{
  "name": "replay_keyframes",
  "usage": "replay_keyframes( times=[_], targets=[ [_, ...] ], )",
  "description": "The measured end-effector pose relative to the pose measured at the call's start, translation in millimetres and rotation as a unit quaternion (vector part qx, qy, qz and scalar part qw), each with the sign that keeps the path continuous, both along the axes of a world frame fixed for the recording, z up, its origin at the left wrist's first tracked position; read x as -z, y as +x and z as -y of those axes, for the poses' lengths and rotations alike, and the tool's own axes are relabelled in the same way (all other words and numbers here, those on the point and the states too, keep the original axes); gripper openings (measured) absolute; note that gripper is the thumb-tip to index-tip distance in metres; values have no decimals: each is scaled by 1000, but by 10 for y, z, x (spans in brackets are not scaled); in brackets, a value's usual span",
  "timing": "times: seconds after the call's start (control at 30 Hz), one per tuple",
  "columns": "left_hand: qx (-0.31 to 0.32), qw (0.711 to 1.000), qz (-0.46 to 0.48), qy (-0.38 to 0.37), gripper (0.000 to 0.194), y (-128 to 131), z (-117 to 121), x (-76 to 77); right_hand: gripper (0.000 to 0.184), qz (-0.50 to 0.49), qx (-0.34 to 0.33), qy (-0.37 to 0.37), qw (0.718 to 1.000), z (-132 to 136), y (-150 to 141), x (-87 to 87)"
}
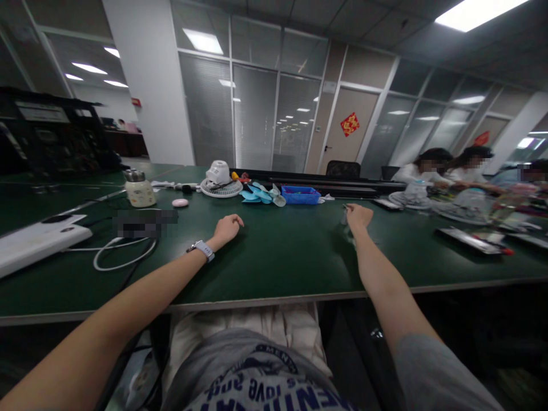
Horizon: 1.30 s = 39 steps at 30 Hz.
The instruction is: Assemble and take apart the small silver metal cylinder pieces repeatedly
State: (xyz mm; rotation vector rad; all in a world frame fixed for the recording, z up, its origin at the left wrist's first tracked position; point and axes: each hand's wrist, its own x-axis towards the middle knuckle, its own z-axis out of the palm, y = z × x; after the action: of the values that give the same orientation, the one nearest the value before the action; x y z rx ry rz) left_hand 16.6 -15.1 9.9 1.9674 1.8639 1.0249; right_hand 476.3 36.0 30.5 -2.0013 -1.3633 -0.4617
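Note:
My left hand (228, 230) is just above or on the green table (274, 257), left of the middle, with its fingers loosely bent. Nothing shows in it, and a pale-banded watch (202, 250) is on that wrist. Farther to the right, my right hand (360, 217) has its fingers pinched together. From them hangs something thin and see-through, like a clear plastic bag (343, 218), blurred and partly hidden by the hand. Beyond the hands are a blue plastic basket (300, 195), light-blue fan blades (258, 193) and a white fan part with a round grille (221, 188).
At the left are a cream bottle (140, 191), a pink round case (180, 202), a looped white cable (124, 257) and a white device (38, 245). On the right lie a tray of parts (471, 241) and clear-wrapped things (415, 195), with co-workers (428, 168) behind them.

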Motion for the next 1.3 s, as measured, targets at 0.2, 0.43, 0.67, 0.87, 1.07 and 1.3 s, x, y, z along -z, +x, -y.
replay_keyframes(
  times=[0.2, 0.43, 0.67, 0.87, 1.07, 1.3],
  targets=[
    [17, 1000, -6, 2, 31, -13, -12, 11, 39, -58, 118, 76, 988, 140, -46, 59],
    [21, 999, -25, -1, 32, -3, -10, 6, 52, -154, 145, -45, 976, 303, -44, 12],
    [32, 999, -5, 18, 33, -2, -18, 29, 60, -57, 97, -5, 994, 294, -456, -263],
    [54, 997, 47, 42, 34, 26, 20, 15, 63, 21, -170, 103, 980, 292, -1448, -377],
    [138, 973, 103, 151, 34, 145, 124, -32, 71, -132, -488, 32, 863, 403, -2499, 76],
    [161, 957, 162, 181, 36, 254, 157, -27, 69, -156, -573, -2, 804, 452, -2786, 359]
  ],
)
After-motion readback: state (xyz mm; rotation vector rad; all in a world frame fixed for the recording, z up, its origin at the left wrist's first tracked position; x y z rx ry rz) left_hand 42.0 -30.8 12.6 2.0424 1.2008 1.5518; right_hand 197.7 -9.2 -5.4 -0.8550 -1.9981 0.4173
